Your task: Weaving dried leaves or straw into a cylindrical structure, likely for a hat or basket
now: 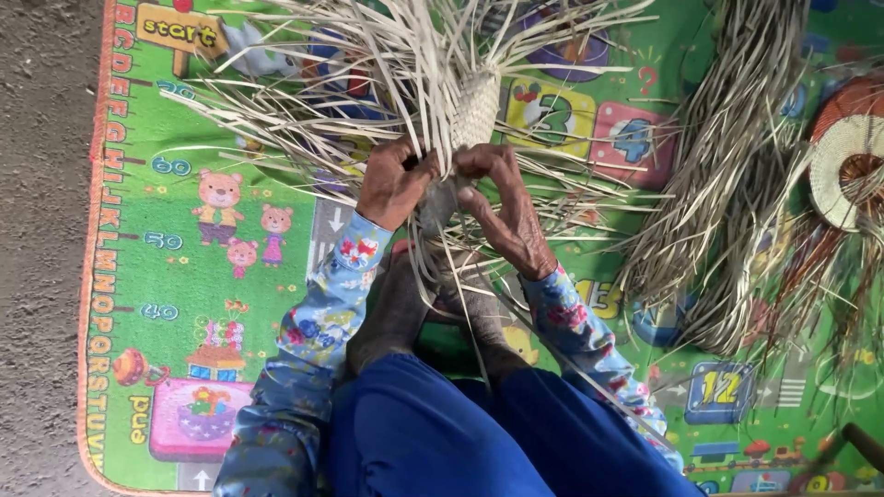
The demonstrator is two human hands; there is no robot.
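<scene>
Woven strip (476,109): long axis runs away from the person, toward the mat's far edge (loose straws fan out).
Left hand (394,184): pinching straws at its near end.
Right hand (505,212): pinching there too.
Mat (166,276): open room toward the left edge; straw bundle (727,166) crowds the right.

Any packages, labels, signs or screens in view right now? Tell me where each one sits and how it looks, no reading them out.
Signpost picture: printed on the play mat, top left; yellow board on a red post.
Numbered squares: printed on the mat just right of the woven strip above both hands; yellow, pink.
Numbered tile: mat, lower right; blue with yellow digits.
No packages or screens.
</scene>
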